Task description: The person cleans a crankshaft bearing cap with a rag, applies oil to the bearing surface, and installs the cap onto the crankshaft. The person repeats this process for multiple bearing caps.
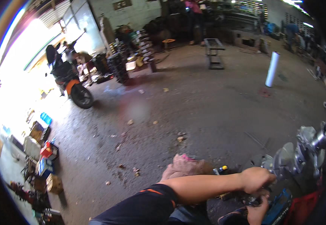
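Observation:
My left hand (258, 179) is closed at the lower right, its arm reaching across in front of me. What its fingers grip is hidden behind the knuckles. Just below it, my right hand (258, 210) is closed around a small dark metal part (252, 201), whose kind I cannot make out. A shiny crankshaft (285, 159) lies right beside my left hand, running off to the far right. Left of the hands is a bunched pinkish cloth (183, 167), with a small yellow-capped item (224, 168) close to my left forearm.
A blue case (278, 206) and a red crate (304, 208) stand at the lower right. A white cylinder (272, 69) and a metal frame (214, 54) stand farther off. An orange-and-black motorcycle (73, 86) is at the left, boxes (44, 167) along the wall. People are in the background.

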A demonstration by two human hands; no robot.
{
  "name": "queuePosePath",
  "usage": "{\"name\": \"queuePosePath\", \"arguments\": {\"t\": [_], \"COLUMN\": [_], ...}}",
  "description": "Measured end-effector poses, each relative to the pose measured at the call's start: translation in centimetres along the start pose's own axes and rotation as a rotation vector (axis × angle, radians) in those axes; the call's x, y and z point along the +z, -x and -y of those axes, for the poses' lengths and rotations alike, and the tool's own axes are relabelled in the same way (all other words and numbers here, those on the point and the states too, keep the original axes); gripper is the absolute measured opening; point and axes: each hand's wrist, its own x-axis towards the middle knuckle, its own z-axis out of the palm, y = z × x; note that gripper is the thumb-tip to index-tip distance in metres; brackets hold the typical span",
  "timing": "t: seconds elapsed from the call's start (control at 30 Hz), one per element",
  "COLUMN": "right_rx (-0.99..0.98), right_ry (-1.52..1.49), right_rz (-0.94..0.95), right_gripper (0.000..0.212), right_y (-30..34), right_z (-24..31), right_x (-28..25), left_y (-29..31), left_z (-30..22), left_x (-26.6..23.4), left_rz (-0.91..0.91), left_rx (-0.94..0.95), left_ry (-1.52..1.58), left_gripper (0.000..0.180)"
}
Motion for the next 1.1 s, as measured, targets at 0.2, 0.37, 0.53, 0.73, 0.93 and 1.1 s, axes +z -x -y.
{"name": "queuePosePath", "arguments": {"t": [0.2, 0.37, 0.53, 0.73, 0.93, 1.1], "right_rx": [0.094, -0.037, 0.061, -0.007, -0.002, -0.047], "right_ry": [-0.104, 0.077, 0.050, 0.111, 0.158, 0.167], "right_rz": [-0.079, -0.090, -0.116, -0.113, -0.128, -0.118], "right_gripper": [0.052, 0.047, 0.046, 0.039, 0.039, 0.038], "right_y": [0.3, 0.0, 0.1, 0.1, 0.1, 0.2], "right_z": [2.5, 4.8, 5.2, 6.7, 7.6, 7.4], "right_x": [0.6, 0.5, 0.4, 0.3, 0.0, 0.3], "left_y": [-0.1, -0.3, -0.1, -0.4, -0.2, 0.0], "left_z": [-0.4, -0.5, -1.4, -0.4, -0.3, -1.1], "left_x": [-0.4, -0.3, -0.5, -0.3, 0.0, 0.0], "left_rz": [0.066, 0.036, 0.045, 0.188, 0.067, 0.010], "left_rx": [0.148, 0.064, -0.041, 0.124, 0.088, -0.024], "left_ry": [0.197, 0.110, 0.045, 0.246, 0.191, 0.008], "left_gripper": [0.033, 0.034, 0.035, 0.032, 0.030, 0.029]}}
